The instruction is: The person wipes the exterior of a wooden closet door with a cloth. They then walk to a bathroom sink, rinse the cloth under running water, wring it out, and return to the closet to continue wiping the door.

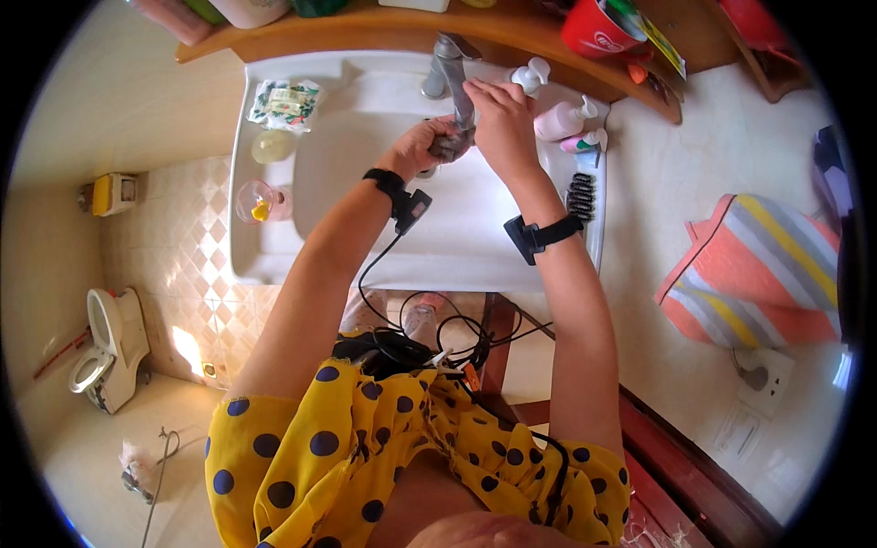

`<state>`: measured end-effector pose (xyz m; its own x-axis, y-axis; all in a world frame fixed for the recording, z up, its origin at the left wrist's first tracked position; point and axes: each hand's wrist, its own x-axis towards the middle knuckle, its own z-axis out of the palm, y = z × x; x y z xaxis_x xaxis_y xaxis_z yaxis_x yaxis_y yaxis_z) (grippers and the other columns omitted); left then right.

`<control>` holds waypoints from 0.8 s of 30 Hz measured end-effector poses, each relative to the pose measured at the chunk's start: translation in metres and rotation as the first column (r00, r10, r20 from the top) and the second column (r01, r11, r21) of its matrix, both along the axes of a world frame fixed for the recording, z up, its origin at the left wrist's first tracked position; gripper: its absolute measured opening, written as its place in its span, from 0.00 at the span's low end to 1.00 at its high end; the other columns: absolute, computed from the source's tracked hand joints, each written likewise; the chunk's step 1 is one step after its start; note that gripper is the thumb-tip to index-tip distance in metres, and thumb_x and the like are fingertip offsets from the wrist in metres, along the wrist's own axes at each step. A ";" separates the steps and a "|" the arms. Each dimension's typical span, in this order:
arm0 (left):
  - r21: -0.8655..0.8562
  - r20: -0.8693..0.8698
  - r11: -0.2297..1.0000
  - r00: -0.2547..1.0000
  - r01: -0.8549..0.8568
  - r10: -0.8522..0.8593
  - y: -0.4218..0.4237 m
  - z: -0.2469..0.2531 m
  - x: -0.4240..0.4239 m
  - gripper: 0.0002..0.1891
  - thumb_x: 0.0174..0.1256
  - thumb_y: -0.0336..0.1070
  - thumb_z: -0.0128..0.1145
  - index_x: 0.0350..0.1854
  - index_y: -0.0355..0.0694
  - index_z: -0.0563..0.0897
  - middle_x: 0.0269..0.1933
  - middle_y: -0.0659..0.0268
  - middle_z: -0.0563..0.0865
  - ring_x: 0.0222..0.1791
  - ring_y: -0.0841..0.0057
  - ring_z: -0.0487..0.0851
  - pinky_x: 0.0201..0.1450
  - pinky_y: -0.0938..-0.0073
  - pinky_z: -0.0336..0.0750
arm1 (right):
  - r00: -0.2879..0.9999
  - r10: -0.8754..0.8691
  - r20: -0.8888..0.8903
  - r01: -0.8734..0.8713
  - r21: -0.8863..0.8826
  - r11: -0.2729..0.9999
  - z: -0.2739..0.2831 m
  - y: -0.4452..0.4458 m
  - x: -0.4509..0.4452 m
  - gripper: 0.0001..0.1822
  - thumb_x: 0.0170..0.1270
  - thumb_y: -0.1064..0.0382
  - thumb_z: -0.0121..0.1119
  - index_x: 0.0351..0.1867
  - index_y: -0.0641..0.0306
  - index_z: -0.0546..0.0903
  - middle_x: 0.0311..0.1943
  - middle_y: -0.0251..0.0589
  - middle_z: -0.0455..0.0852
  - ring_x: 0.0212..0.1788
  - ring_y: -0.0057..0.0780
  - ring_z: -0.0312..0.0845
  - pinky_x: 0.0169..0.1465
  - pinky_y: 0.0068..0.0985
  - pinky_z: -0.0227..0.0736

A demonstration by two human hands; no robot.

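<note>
A white ceramic washbasin [438, 267] lies before me, with a metal faucet [434, 81] at its back edge. My left hand [414, 145] grips a wet-looking grey cloth [451, 144] under the end of the spout. Close on the spout's right side is my right hand [505, 120], back upward, its fingertips against or just beside the metal. Its palm is hidden, so I cannot tell whether it holds anything. Both wrists wear black straps with small devices; a cable runs from the left one.
Pump bottles [558, 123] and a black brush [582, 197] line the basin's right rim. On the left rim sit a wipes packet [284, 104], a soap bar [273, 146] and a clear cup [255, 201]. A wooden shelf [384, 27] overhangs the back; a striped towel [747, 274] hangs right.
</note>
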<state>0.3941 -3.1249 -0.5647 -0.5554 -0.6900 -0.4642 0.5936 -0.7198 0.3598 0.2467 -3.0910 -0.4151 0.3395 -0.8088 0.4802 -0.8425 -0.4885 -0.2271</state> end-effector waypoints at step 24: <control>-0.008 0.239 0.996 0.967 0.088 -0.084 0.008 0.001 -0.005 0.02 0.64 0.28 0.60 0.37 0.36 0.82 0.30 0.64 0.84 0.25 0.74 0.81 0.24 0.73 0.72 | 0.991 -0.134 -0.029 0.129 -0.134 0.983 0.008 0.005 0.014 0.13 0.58 0.69 0.55 0.44 0.66 0.85 0.47 0.37 0.85 0.55 0.41 0.72 0.57 0.47 0.60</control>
<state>0.3888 -3.1166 -0.5635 -0.4882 -0.6538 -0.5780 0.4254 -0.7566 0.4965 0.2609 -3.0859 -0.4074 0.2548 -0.7779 0.5744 -0.9080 -0.3967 -0.1345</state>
